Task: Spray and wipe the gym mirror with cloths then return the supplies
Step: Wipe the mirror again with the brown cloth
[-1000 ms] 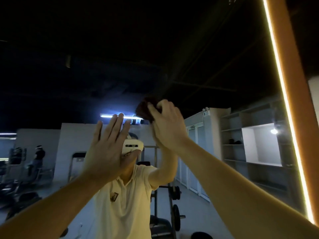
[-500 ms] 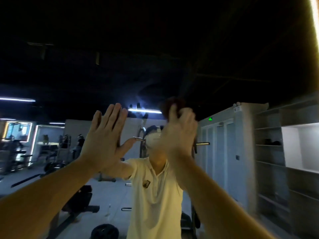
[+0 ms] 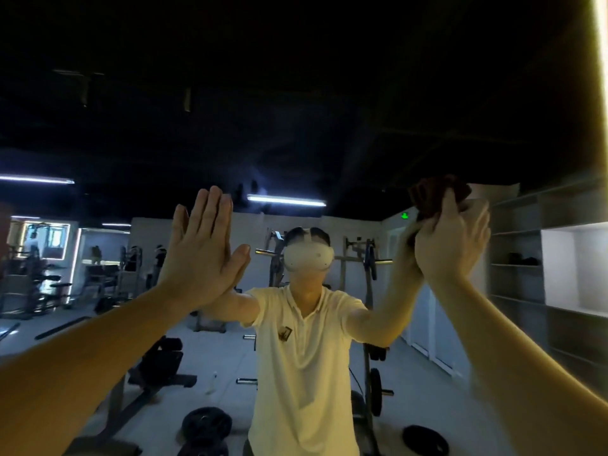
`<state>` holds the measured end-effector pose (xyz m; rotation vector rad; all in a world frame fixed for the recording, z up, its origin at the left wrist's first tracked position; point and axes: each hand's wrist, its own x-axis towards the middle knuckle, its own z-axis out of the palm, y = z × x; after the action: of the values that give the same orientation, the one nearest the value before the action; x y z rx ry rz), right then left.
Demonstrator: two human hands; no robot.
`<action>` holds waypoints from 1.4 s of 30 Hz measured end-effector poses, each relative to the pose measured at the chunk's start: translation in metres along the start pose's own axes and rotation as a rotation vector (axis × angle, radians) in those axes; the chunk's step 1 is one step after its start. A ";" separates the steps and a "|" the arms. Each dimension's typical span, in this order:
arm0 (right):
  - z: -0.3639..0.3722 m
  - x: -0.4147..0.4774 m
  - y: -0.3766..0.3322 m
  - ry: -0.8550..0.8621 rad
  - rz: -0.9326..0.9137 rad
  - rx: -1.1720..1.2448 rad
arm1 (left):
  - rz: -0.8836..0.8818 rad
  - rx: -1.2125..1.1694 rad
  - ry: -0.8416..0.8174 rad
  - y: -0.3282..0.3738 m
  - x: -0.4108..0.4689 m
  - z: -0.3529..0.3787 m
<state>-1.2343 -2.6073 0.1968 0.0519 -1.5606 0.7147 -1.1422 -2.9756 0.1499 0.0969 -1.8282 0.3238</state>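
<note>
**Crumpled cloth point(image 3: 434, 195) high on the mirror point(image 3: 296, 93)**

The dark reddish-brown cloth is bunched and soft-looking. It sits against the smooth glass on the right, near the glowing edge strip point(image 3: 600, 93). The right hand point(image 3: 450, 245) grips it with curled fingers. The left hand point(image 3: 200, 255) lies flat on the glass, fingers straight, thumb spread. Bare glass lies between the hands.

Dim gym, tube lights point(image 3: 286, 200) glare, edges warped, slight blur
</note>
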 end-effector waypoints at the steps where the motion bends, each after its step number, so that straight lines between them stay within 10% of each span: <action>1: 0.001 -0.001 -0.016 0.012 0.067 0.011 | 0.009 -0.010 -0.004 -0.001 0.000 0.000; 9: 0.036 -0.094 -0.192 -0.136 -0.260 0.077 | 0.199 -0.027 0.004 -0.031 -0.003 0.002; 14: 0.019 -0.108 -0.164 -0.324 -0.655 0.068 | 0.119 -0.097 0.020 -0.011 -0.015 0.001; 21: -0.004 -0.048 -0.004 -0.064 -0.193 -0.054 | 0.108 -0.105 0.044 0.012 -0.051 0.026; 26: 0.018 -0.083 -0.039 0.062 0.109 0.114 | 0.116 -0.084 0.068 0.010 -0.051 0.028; 37: 0.026 -0.173 -0.095 -0.310 -0.800 0.138 | 0.146 -0.107 0.037 0.007 -0.053 0.019; 42: -0.016 -0.098 0.012 -0.225 -0.495 -0.137 | 0.069 -0.132 0.025 0.022 -0.079 0.019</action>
<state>-1.2109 -2.6274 0.1014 0.4141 -1.7156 0.2151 -1.1432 -2.9677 0.0662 -0.0620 -1.8261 0.2511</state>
